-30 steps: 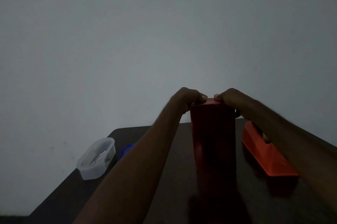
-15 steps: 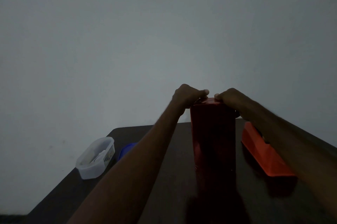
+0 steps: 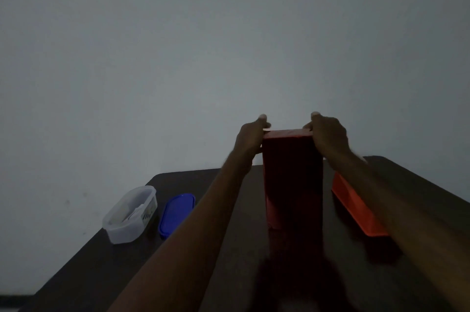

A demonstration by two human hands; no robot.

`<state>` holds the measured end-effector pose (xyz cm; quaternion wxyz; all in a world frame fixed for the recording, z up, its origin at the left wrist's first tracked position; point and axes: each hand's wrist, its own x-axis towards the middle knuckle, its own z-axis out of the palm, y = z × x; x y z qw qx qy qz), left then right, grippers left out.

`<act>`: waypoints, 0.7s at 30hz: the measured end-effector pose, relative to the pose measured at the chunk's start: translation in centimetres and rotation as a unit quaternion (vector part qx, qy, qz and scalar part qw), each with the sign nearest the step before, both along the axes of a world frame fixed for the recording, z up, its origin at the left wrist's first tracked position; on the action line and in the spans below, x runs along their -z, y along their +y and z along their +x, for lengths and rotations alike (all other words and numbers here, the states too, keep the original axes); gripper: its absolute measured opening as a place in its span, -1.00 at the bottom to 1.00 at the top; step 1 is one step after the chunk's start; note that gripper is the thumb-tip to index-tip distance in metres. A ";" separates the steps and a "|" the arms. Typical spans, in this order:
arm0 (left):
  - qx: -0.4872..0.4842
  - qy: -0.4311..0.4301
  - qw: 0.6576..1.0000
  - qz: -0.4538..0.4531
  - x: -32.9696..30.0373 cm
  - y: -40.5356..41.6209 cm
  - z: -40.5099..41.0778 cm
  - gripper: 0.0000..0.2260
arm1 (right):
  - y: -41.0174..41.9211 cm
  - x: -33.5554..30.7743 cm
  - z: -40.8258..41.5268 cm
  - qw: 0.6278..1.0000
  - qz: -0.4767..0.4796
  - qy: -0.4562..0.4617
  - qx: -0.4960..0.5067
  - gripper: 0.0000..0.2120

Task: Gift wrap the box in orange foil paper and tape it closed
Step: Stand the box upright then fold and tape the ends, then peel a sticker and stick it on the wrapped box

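Hands have slid apart — left hand (image 3: 250,137) and right hand (image 3: 328,135) now clasp the upright box's (image 3: 292,179) top corners, centre frame; top fold looks flattened — tape probably next.

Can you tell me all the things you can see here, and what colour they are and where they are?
wrapped box: one, orange-red foil, standing upright in the middle of the table
tape dispenser: one, orange, on the table to the right of the box, partly hidden by the right forearm
clear tub: one, see-through white, near the table's left edge; something pale lies inside, too dim to name
lid: one, blue, flat on the table just right of the tub
table: one, dark brown, under everything
wall: one, plain grey, behind the table
left hand: one, gripping the box's top left corner
right hand: one, gripping the box's top right corner
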<state>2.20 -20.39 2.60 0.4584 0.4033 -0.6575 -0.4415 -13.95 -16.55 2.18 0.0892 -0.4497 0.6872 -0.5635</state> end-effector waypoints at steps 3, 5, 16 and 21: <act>-0.022 -0.020 0.990 -0.139 4.0 1.5 0.3 -0.47 | 2.1 3.4 1.2 0.986 -0.134 0.087 0.053 -0.56; -0.008 -0.022 0.977 -0.212 6.4 2.4 0.5 -0.51 | 3.0 5.8 2.0 0.978 -0.167 0.125 0.029 -0.60; 0.027 -0.091 0.968 -0.232 11.2 1.1 2.6 -0.56 | 3.3 9.0 2.8 0.990 -0.063 0.085 -0.088 -0.65; -0.068 -0.205 0.960 -0.177 9.1 -0.1 3.7 -0.61 | 1.9 7.0 3.3 0.986 0.060 0.140 -0.069 -0.75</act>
